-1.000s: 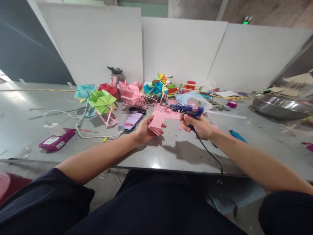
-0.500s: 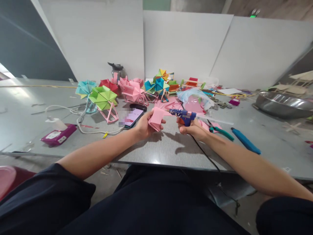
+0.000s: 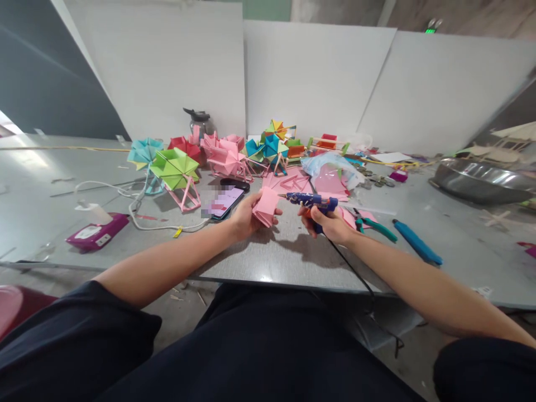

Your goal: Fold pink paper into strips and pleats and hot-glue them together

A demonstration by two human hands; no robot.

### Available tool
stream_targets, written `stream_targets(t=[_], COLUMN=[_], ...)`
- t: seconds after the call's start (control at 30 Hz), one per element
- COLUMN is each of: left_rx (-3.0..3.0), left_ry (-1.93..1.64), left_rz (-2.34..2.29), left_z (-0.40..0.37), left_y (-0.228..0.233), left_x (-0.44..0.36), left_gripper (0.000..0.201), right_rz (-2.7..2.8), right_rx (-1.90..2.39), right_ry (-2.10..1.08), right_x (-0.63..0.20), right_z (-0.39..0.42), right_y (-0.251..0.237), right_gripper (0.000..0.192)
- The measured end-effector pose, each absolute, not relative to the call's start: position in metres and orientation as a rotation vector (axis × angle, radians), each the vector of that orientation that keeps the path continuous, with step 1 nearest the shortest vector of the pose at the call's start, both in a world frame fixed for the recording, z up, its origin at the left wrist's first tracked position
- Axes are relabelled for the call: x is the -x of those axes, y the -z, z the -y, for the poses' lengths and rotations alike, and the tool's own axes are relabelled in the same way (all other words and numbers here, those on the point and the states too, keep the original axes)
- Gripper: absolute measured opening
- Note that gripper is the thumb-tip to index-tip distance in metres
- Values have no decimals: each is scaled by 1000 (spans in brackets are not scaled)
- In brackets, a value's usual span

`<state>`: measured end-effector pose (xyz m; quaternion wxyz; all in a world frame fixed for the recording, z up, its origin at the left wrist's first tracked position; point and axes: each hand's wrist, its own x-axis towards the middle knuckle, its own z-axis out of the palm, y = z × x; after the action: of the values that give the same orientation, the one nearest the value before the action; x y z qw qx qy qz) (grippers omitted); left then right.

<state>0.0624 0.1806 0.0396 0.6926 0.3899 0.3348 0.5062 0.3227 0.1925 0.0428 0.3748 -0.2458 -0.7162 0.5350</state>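
Note:
Folded pink paper (image 3: 265,207) is gripped in my left hand (image 3: 246,216), with fingertips showing past its right side. My right hand (image 3: 329,223) is wrapped round the handle of a blue hot glue gun (image 3: 310,200). The gun's nozzle points left, close to the upper right edge of the paper; whether it touches I cannot tell. From the handle a black cord runs down over the table edge. Beyond my hands lie flat pink paper pieces (image 3: 288,181). A phone (image 3: 226,202) rests just past my left hand.
Paper wheel models, one green (image 3: 175,167) and one pink (image 3: 224,155), stand at the back left. Right of my right hand lie green-handled pliers (image 3: 379,229) and a blue tool (image 3: 416,241). A purple power block (image 3: 98,231) sits left; a metal bowl (image 3: 481,181) stands right.
The glue gun has tilted to lie more level, and my right hand has turned slightly around its handle. My left hand keeps hold of the folded pink paper. The whole view has shifted slightly.

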Motion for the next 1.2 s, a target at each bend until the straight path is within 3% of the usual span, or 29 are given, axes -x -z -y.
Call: stream_targets(t=[0.27, 0.93, 1.2], left_rx=[-856, -925, -937], left_ry=[-1055, -993, -1000], left_rz=[-693, -714, -702], left_z=[-178, -178, -177], left_y=[-40, -33, -35], left_x=[-67, -68, -70], left_gripper=[35, 40, 35], right_rz=[1917, 1996, 1917], right_rx=[814, 704, 846], right_ry=[-1215, -1107, -1021], right_x=[-331, -316, -318], right_z=[-201, -197, -203], right_y=[-36, -31, -25], right_gripper=[82, 79, 80])
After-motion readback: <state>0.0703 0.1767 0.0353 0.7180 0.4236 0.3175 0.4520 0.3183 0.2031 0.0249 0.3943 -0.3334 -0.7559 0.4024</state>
